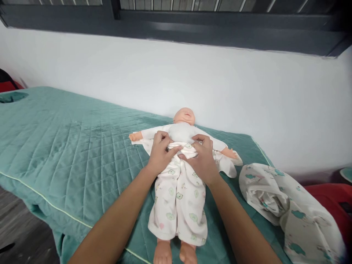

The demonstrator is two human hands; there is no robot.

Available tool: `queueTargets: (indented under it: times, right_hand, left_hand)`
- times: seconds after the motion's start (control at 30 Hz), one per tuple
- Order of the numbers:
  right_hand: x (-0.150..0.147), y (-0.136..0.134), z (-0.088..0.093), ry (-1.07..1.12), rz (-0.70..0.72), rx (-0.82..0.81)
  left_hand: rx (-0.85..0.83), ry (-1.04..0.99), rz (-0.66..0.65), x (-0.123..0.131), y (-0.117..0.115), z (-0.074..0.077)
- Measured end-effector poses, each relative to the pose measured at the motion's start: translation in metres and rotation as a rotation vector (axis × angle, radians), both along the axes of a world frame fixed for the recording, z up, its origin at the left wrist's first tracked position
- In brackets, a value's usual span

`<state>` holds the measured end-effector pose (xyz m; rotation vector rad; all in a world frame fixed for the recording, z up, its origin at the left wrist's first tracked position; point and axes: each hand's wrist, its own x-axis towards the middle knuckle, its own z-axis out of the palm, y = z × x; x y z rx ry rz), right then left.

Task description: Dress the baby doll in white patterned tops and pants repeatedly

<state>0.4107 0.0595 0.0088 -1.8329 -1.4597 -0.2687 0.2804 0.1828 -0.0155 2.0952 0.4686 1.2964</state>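
Note:
A baby doll lies on its back with its feet toward me and its arms spread wide. It wears white printed trousers and a white top that lies loose around its sides. At the waistband, my left hand pinches the fabric on the left side. My right hand pinches the same waistband on the right. Both thumbs point inward over the front of the trousers. Part of the waist is hidden behind my fingers.
A green quilted cover lies under the doll, over a bed-like surface against a white wall. A bundled printed cloth lies at the right edge. Something red stands behind it. A dark window frame runs above.

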Motion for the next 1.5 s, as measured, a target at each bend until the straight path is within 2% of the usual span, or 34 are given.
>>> queueTargets:
  times: [0.2, 0.3, 0.43, 0.67, 0.83, 0.97, 1.2, 1.37, 1.5]
  right_hand:
    - [0.0, -0.003, 0.0, -0.183, -0.013, 0.011]
    - [0.001, -0.004, 0.001, -0.247, 0.011, 0.014]
    - [0.0, -0.006, 0.001, -0.303, -0.037, -0.012]
    - [0.004, -0.006, -0.004, -0.395, -0.082, -0.063]
    - [0.007, -0.006, -0.004, -0.376, -0.077, -0.108]
    - [0.009, -0.007, -0.003, -0.318, -0.067, -0.116]
    - [0.013, -0.007, -0.008, -0.254, -0.044, -0.09]
    - [0.012, -0.009, -0.008, -0.246, -0.06, -0.094]
    - [0.009, -0.014, -0.006, -0.256, -0.063, -0.09]
  left_hand:
    - [0.116, -0.001, 0.037, -0.003, -0.001, 0.001]
    - [0.134, 0.0, 0.046, -0.002, 0.0, -0.001]
    - [0.131, 0.039, 0.073, 0.0, 0.0, -0.003]
    - [0.018, 0.034, 0.091, -0.003, -0.004, 0.002]
    - [-0.048, 0.014, 0.11, -0.008, -0.007, 0.004]
    - [-0.109, 0.04, 0.09, -0.021, -0.016, 0.001]
    - [-0.318, 0.104, 0.027, -0.051, -0.04, -0.007]
    - [-0.311, 0.187, -0.098, -0.054, -0.038, -0.007]
    - [-0.298, 0.187, -0.089, -0.052, -0.035, -0.008]
